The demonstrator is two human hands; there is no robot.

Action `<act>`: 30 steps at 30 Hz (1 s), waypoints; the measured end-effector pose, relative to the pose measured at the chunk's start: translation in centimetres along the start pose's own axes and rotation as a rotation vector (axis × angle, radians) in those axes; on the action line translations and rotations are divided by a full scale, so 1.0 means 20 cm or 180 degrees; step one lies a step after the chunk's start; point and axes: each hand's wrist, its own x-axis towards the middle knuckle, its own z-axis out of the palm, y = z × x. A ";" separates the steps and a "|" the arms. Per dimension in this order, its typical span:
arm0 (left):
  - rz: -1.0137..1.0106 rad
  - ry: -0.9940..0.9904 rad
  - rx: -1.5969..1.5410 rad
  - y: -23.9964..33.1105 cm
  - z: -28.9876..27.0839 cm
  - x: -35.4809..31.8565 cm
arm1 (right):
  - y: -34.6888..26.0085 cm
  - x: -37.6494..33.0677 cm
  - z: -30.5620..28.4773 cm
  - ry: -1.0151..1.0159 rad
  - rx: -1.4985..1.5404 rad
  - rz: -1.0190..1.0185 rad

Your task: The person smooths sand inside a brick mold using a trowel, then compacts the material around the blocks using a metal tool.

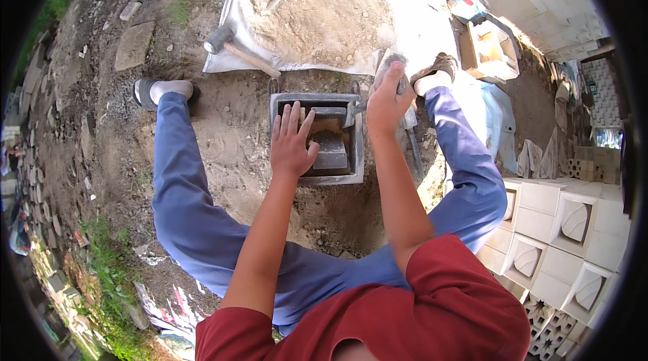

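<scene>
Between my legs, a grey metal box mould (360,151) sits on the dirt, with a dark block-shaped core (329,153) inside it. My left hand (292,143) lies over the mould's left part, fingers spread, holding nothing. My right hand (390,101) is closed around a small trowel; its narrow metal blade (352,115) reaches left over the mould's right rim into the box. Fingers cover most of the trowel's handle. Just right of this hand, another long thin tool (415,148) rests on the ground.
A pile of sandy mix (324,20) covers a white sheet (233,30) beyond the mould. A hammer (250,58) lies at its near left edge. One pale hollow block (491,50) stands at far right; stacked pale blocks (540,197) rise at near right. Flat stones (135,45) lie left.
</scene>
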 end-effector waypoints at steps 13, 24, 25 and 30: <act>0.0135 0.0106 -0.0108 0.06 0.02 0.05 | 0.21 0.05 -0.09 -0.0372 -0.0043 -0.0127; 0.0038 0.0002 -0.0072 0.03 0.00 0.04 | 0.12 0.04 -0.07 -0.0503 -0.0306 0.0183; 0.0008 -0.0004 -0.0032 0.02 -0.01 0.03 | 0.06 0.04 -0.05 -0.0581 -0.0264 0.0375; 0.0048 0.0041 0.0008 0.04 -0.02 0.03 | 0.00 -0.02 -0.10 -0.0350 -0.0330 0.0313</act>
